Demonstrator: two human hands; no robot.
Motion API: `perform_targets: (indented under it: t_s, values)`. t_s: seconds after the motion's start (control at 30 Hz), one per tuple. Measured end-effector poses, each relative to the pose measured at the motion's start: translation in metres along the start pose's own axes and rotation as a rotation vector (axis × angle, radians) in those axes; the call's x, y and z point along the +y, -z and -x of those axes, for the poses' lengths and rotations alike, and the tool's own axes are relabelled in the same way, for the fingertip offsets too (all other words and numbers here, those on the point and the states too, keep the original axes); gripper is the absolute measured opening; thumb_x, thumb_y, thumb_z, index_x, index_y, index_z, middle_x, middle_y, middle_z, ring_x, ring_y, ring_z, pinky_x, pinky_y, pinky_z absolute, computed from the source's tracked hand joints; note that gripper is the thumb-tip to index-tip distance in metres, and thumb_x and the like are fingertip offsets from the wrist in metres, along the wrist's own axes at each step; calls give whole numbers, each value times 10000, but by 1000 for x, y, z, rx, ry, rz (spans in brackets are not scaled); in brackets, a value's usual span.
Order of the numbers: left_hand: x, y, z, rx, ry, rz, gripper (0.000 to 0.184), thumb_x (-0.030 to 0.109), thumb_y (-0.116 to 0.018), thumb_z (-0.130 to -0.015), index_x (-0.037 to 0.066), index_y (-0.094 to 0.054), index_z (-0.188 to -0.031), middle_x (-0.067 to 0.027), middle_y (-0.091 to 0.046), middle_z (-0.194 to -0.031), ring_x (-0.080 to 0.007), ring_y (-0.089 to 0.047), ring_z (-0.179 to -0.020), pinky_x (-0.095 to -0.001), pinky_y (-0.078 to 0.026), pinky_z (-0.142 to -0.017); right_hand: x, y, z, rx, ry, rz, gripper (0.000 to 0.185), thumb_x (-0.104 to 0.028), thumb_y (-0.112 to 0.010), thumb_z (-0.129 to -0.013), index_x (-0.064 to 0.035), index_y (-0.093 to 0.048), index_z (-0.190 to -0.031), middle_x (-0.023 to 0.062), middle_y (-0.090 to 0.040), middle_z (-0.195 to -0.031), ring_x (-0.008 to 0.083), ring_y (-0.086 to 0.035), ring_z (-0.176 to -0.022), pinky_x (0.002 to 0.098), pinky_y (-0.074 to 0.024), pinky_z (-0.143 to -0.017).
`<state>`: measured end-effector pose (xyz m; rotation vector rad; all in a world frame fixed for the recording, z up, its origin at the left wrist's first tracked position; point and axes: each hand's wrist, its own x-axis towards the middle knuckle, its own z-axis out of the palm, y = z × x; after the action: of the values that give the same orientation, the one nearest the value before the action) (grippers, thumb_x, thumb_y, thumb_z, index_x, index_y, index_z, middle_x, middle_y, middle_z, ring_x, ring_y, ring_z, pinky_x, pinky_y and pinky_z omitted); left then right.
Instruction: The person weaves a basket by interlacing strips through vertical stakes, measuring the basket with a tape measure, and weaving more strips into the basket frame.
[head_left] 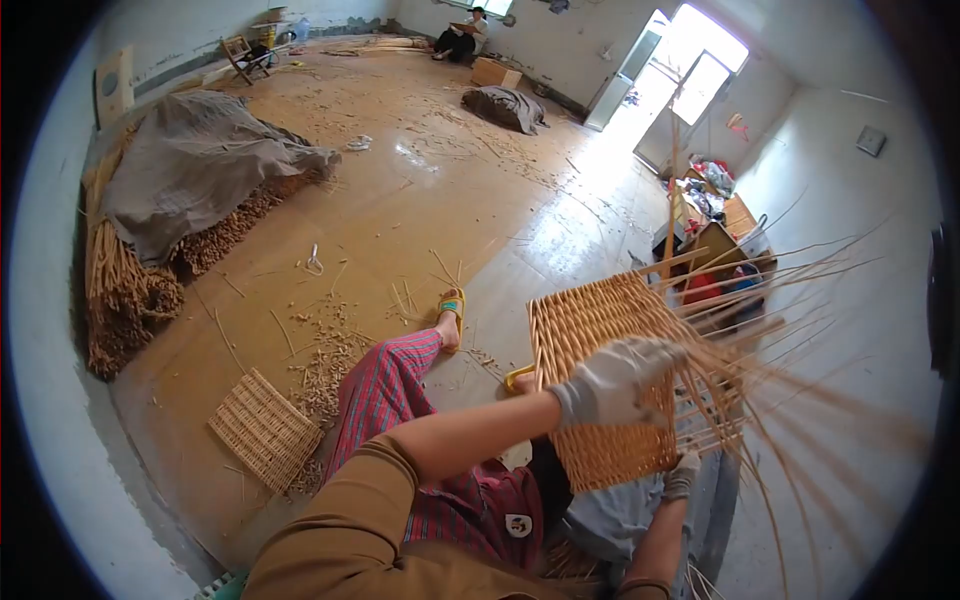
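A half-woven wicker panel [590, 330] stands tilted in front of me, with long loose rods [800, 275] fanning out from its right side. My left hand [622, 382], in a pale work glove, reaches across the panel's face. Its curled fingers are at the right edge, closed on wicker rods that are blurred by motion. Lower down, my gloved right hand [683, 476] grips the panel's bottom right corner; some of its fingers are hidden. A finished-looking woven wicker piece [265, 430] lies on the floor to my left.
Wood cuttings [335, 355] litter the floor by my leg. A grey cloth [190, 170] covers bundled rods along the left wall. Boxes and bags [710, 220] stand at the right wall. Another person [465, 35] sits at the back, near a covered heap [505, 108].
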<state>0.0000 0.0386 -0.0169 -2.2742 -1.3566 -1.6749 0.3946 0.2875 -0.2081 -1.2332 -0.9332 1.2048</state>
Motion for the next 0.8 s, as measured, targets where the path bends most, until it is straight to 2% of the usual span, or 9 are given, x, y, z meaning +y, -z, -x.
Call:
perform_targets:
  t_s: [0.2, 0.23, 0.33, 0.4, 0.47, 0.6, 0.67, 0.73, 0.8]
  values:
    - [-120, 6, 23, -118, 577, 5, 572, 193, -596, -872, 80, -455, -1415, -220, -579, -1310, -390, -543, -1219, -403, -430, -1052, 0, -73, 25, -162, -29, -329, 103, -168, -561, -952, -83, -619, -955, -34, -452, -651, 111, -465, -566, 301, -435, -510]
    - [-125, 15, 34, -54, 585, -20, 564, 186, -589, -868, 86, -466, -1409, -216, -586, -1308, -372, -557, -1210, -399, -437, -1042, 2, -89, 26, -135, -22, -357, 103, -168, -561, -952, -83, -619, -955, -34, -452, -651, 111, -465, -566, 301, -435, -510]
    - [-167, 36, 88, 48, 629, 52, 549, 149, -589, -866, 76, -478, -1399, -211, -593, -1310, -339, -557, -1234, -387, -428, -1052, 25, -138, 12, -458, 94, -423, 193, -172, -591, -958, -71, -652, -1110, -48, -493, -668, 74, -448, -550, 265, -425, -512]
    - [-195, 44, 135, 132, 658, 186, 549, 56, -587, -869, 30, -464, -1403, -181, -587, -1326, -285, -549, -1248, -357, -409, -1070, 4, -203, 52, -164, -1, -242, 225, -197, -537, -986, -75, -625, -1153, -74, -408, -636, 80, -393, -500, 231, -385, -466]
    - [-214, 44, 189, 250, 664, 352, 546, -37, -560, -878, -9, -443, -1411, -139, -566, -1348, -228, -523, -1260, -332, -381, -1091, 28, -229, 50, -342, -17, -211, 237, -227, -564, -980, -65, -665, -1121, -71, -477, -674, 67, -420, -508, 224, -374, -457]
    - [-236, 38, 276, 396, 946, 416, 542, -85, -514, -898, -13, -425, -1428, -108, -550, -1366, -222, -499, -1278, -334, -349, -1116, 95, -299, 43, -257, 24, 48, 293, -319, -715, -900, -33, -742, -960, -21, -644, -700, 86, -527, -545, 285, -418, -505]
    - [-252, 29, 309, 340, 954, 280, 537, -52, -538, -896, -10, -422, -1418, -132, -569, -1346, -252, -526, -1262, -348, -375, -1099, 113, -306, 44, -307, -118, 239, 322, -340, -709, -903, -31, -738, -986, 12, -679, -726, 127, -596, -642, 291, -458, -576]
    - [-246, 29, 335, 247, 978, 156, 535, -18, -562, -894, -7, -418, -1409, -155, -588, -1326, -282, -553, -1246, -362, -401, -1083, 156, -301, 45, -163, 238, 634, 305, -364, -693, -913, -64, -733, -950, 27, -674, -708, 133, -601, -656, 293, -461, -604]
    - [-249, 23, 319, -122, 1255, -150, 634, 3, -596, -886, -33, -326, -1458, -159, -581, -1331, -274, -542, -1257, -347, -392, -1093, 221, -289, 22, -146, 233, 534, 279, -359, -651, -947, -86, -708, -939, 19, -629, -657, 127, -575, -603, 301, -449, -579]
